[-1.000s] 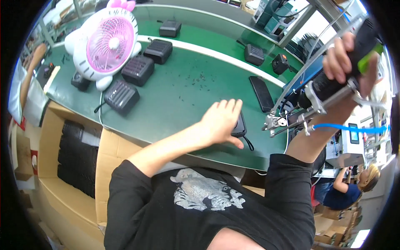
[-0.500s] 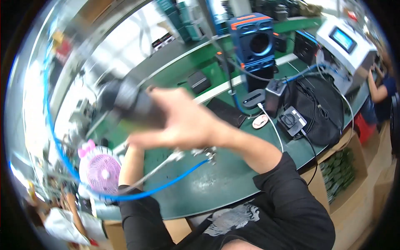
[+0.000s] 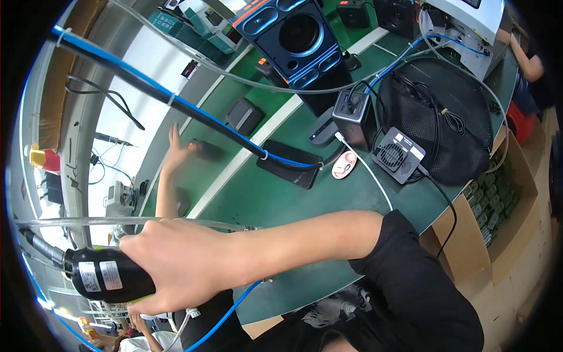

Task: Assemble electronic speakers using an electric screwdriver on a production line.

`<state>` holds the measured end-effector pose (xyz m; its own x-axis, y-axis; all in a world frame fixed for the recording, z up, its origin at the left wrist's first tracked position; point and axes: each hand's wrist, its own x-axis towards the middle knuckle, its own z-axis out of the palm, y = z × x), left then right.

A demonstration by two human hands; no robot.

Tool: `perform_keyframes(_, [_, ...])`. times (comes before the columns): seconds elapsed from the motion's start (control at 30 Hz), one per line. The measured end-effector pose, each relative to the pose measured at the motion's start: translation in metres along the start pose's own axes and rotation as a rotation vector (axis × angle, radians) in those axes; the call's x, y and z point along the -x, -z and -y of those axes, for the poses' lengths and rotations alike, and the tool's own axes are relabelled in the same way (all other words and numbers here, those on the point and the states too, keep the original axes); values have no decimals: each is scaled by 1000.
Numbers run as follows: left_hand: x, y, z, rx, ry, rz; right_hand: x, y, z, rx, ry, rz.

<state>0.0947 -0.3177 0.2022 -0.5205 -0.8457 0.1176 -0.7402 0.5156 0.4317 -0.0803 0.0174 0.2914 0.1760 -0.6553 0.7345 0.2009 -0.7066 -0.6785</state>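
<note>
My right hand [image 3: 182, 264] is wrapped round a black barrel-shaped power tool [image 3: 111, 278], probably an electric screwdriver, at the lower left. It has white labels and a ribbed cord end; my hand hides its other end. Further away, past the green bench [image 3: 346, 202], my left hand [image 3: 175, 154] is stretched out, one finger pointing up. Beside its thumb is a small dark block [image 3: 205, 150] with an orange mark, smeared by motion. Whether they touch I cannot tell. A dark grey box [image 3: 245, 116] lies to the right of that hand.
A black-and-blue hose [image 3: 205, 120] crosses overhead diagonally. On the bench are a tall speaker [image 3: 299, 35], a flat black slab [image 3: 287, 167], a vented device [image 3: 399, 154] and a black mesh bag [image 3: 469, 126]. A cardboard box [image 3: 516, 223] stands at the right; a person [image 3: 528, 64] is beyond.
My right hand has brought the tool down and left, nearer to me. The left hand, hidden behind it before, now shows stretched out. The view has shifted, and the pink fan is out of it.
</note>
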Motion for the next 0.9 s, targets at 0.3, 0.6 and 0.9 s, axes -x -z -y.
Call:
perform_keyframes(0.3, [-31, -141, -103, -1429, -1061, -10, 1, 5, 9, -25, -3, 58])
perform_keyframes(0.6, [-42, -130, -109, -1380, -1017, -26, 2, 4, 12, -24, 16, 80])
perform_keyframes(0.9, [176, -28, -153, -114, -175, -260, 1, 19, 16, 142, -38, 83])
